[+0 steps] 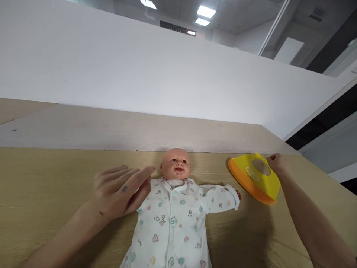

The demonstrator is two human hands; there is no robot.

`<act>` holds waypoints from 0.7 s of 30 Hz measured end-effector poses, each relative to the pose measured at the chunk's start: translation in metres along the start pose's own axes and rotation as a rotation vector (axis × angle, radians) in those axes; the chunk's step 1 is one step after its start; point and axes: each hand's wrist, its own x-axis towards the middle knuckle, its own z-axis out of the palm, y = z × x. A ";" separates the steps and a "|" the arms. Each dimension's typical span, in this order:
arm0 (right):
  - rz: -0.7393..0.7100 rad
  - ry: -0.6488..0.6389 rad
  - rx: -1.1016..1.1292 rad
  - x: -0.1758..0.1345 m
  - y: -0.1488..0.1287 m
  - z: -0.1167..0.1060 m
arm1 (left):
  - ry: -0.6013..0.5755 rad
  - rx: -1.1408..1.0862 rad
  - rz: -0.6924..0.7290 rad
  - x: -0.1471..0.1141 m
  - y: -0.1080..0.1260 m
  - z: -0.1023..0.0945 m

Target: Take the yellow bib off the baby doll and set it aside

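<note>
A baby doll (pixel 175 208) in a white printed sleepsuit lies face up on the table, its head toward the far side. Over the doll's arm on the left hovers my left hand (pixel 122 190), fingers loosely bent and apart, holding nothing. Right of the doll, my right hand (pixel 276 163) pinches the neck strap of a yellow silicone bib (pixel 263 181) with an orange catch pocket. The bib rests on or just above the table beside the doll's small hand; I cannot tell which. The doll's legs are out of frame.
The wooden table (pixel 41 186) has a paler strip (pixel 125 130) along its far side. Behind it rises a white partition (pixel 139 74) with glass above. At the right stands a dark-framed panel (pixel 323 123).
</note>
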 end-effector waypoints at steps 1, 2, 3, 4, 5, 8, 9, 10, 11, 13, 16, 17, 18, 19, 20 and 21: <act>-0.020 -0.006 0.030 -0.004 -0.001 0.003 | -0.015 -0.005 0.002 -0.001 -0.001 0.001; -0.053 -0.008 0.066 -0.009 -0.004 0.006 | -0.048 -0.019 -0.006 -0.003 -0.002 0.003; -0.095 -0.009 0.107 -0.017 -0.008 0.010 | -0.111 -0.045 -0.024 -0.005 -0.003 0.004; -0.137 -0.010 0.143 -0.028 -0.015 0.014 | -0.206 -0.084 -0.050 -0.006 -0.004 0.005; -0.186 -0.016 0.174 -0.042 -0.022 0.018 | -0.335 -0.130 -0.089 -0.007 -0.004 0.006; -0.359 -0.090 0.299 -0.100 -0.046 0.025 | -0.787 -0.253 -0.233 -0.011 -0.004 0.005; -0.419 -0.121 0.379 -0.122 -0.052 0.024 | -0.910 -0.275 -0.280 -0.013 -0.004 0.004; -0.495 -0.150 0.438 -0.143 -0.058 0.022 | -1.009 -0.295 -0.326 -0.015 -0.005 0.003; -0.593 -0.165 0.467 -0.163 -0.062 0.018 | -1.088 -0.320 -0.365 -0.018 -0.006 0.001; -0.786 -0.204 0.461 -0.195 -0.071 0.006 | -1.167 -0.373 -0.424 -0.028 -0.010 -0.002; -1.072 -0.362 0.372 -0.227 -0.087 -0.014 | -1.168 -0.357 -0.470 -0.046 -0.019 0.000; -1.145 -0.435 0.323 -0.235 -0.094 -0.018 | -1.178 -0.326 -0.470 -0.052 -0.020 0.002; -1.194 -0.510 0.274 -0.242 -0.102 -0.020 | -1.208 -0.302 -0.459 -0.057 -0.021 0.006; -1.208 -0.572 0.233 -0.247 -0.110 -0.020 | -1.234 -0.283 -0.448 -0.062 -0.020 0.009; -1.200 -0.628 0.193 -0.253 -0.118 -0.018 | -1.246 -0.269 -0.438 -0.065 -0.019 0.013; -1.171 -0.675 0.154 -0.257 -0.125 -0.015 | -1.242 -0.255 -0.428 -0.067 -0.018 0.016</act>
